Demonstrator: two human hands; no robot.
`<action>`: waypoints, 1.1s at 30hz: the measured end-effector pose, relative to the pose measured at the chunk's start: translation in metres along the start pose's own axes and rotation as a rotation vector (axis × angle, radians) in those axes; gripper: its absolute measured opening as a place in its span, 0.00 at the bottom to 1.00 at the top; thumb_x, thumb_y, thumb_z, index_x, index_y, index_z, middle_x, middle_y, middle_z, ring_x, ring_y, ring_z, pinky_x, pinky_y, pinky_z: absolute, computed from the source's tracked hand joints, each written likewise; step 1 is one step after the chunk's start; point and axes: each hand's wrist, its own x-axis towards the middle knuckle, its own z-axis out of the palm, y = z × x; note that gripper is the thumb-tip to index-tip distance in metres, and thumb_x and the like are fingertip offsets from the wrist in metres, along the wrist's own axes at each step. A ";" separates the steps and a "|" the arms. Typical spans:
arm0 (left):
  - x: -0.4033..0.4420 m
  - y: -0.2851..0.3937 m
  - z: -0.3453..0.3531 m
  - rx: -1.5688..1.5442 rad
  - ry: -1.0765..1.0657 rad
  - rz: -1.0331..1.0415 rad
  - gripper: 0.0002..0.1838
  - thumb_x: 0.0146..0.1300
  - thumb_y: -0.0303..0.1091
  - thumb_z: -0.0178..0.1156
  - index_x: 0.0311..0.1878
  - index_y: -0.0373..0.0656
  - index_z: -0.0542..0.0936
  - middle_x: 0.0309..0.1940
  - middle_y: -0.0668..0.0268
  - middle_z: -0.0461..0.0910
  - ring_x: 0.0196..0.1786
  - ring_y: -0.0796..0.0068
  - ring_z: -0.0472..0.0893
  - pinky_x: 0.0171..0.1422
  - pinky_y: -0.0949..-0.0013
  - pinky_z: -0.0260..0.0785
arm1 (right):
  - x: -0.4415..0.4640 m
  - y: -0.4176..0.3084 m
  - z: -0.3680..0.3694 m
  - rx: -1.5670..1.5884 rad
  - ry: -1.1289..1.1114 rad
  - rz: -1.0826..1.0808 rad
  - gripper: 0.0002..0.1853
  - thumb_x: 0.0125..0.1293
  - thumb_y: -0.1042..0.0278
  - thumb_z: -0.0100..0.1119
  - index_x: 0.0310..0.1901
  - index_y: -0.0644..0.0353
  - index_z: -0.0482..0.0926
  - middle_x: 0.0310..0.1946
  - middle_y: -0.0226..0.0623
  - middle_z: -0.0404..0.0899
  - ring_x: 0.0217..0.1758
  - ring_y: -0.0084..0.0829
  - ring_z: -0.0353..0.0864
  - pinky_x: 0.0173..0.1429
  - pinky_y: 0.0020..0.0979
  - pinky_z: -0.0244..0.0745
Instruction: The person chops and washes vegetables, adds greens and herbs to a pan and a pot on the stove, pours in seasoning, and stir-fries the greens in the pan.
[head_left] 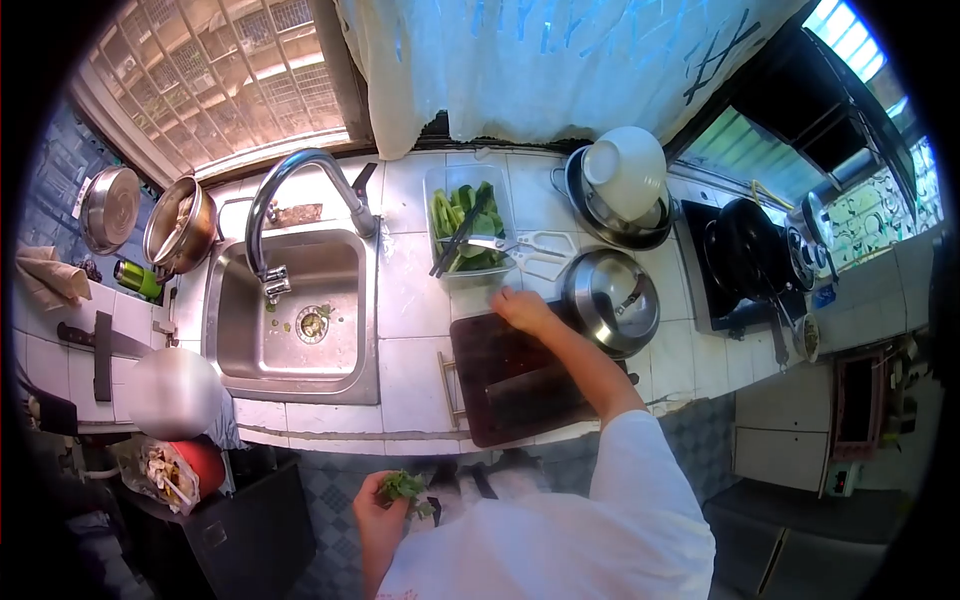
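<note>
Low in front of my body, my left hand [376, 512] grips a small bunch of leafy green herbs [404, 486]. My right hand [518, 307] reaches over the top edge of a dark cutting board [478, 375], its fingers drawn together; whatever is in them is too small to make out. A cleaver [535, 384] appears to lie on the board under my right forearm. Just beyond that hand stands a clear plastic box [507, 196] of green leafy vegetables [462, 212]. Black chopsticks [452, 244] and white-handled scissors [548, 246] rest across the box.
A steel sink [232, 330] with a curved faucet [310, 155] is at left. Right of the board sits a domed steel lid [610, 290], with stacked bowls [630, 172] behind. A black wok [745, 245] occupies the stove. A red bin [203, 468] stands lower left.
</note>
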 end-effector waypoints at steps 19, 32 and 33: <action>0.037 0.019 0.122 0.098 -0.283 -0.030 0.13 0.50 0.15 0.56 0.41 0.35 0.74 0.33 0.66 0.78 0.36 0.78 0.78 0.38 0.75 0.72 | -0.196 0.148 -0.288 0.687 1.622 0.791 0.19 0.70 0.61 0.41 0.20 0.55 0.64 0.14 0.25 0.60 0.15 0.16 0.60 0.19 0.18 0.52; 0.027 0.040 0.173 0.149 -0.266 -0.006 0.16 0.49 0.12 0.55 0.42 0.37 0.74 0.35 0.69 0.76 0.39 0.80 0.77 0.41 0.77 0.72 | -0.159 0.199 -0.270 0.186 1.394 0.939 0.18 0.68 0.57 0.45 0.27 0.62 0.73 0.15 0.33 0.68 0.22 0.30 0.73 0.28 0.31 0.68; 0.028 0.039 0.169 0.158 -0.266 -0.019 0.16 0.49 0.13 0.55 0.42 0.37 0.74 0.35 0.68 0.76 0.39 0.80 0.77 0.41 0.77 0.72 | -0.151 0.162 -0.250 0.757 1.375 1.005 0.19 0.68 0.58 0.45 0.24 0.62 0.71 0.12 0.29 0.64 0.22 0.23 0.69 0.28 0.26 0.65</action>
